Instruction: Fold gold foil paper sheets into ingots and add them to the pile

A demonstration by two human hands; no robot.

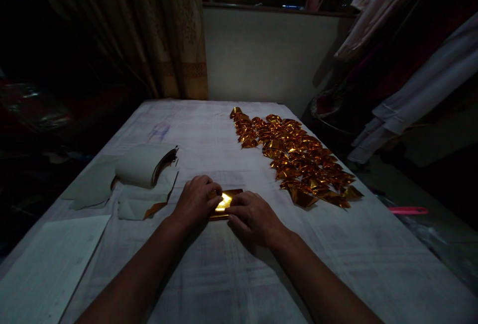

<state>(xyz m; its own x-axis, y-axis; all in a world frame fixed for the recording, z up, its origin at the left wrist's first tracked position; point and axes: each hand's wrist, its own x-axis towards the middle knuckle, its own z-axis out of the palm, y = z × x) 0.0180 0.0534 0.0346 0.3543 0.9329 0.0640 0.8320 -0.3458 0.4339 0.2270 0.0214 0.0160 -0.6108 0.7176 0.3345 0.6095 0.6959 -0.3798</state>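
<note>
A shiny gold foil sheet (225, 200), partly folded, lies flat on the cloth-covered table in front of me. My left hand (198, 198) grips its left side, fingers bent over the foil. From the right, my right hand (255, 217) holds the other side, thumb and fingers closed at its near edge. The fingers hide parts of both ends of the foil. Beyond, to the right, several folded gold foil pieces (298, 152) are spread in a loose heap. On the left, a curled stack of pale-backed foil sheets (140, 164) sits near a loose sheet (140, 203).
A white paper sheet (56, 264) lies at the table's near left. The table (209, 140) ends at a pale wall (269, 45), with a curtain (168, 30) at the left. Clothes (425, 90) hang on the right, above a pink handle (409, 210) beside the table.
</note>
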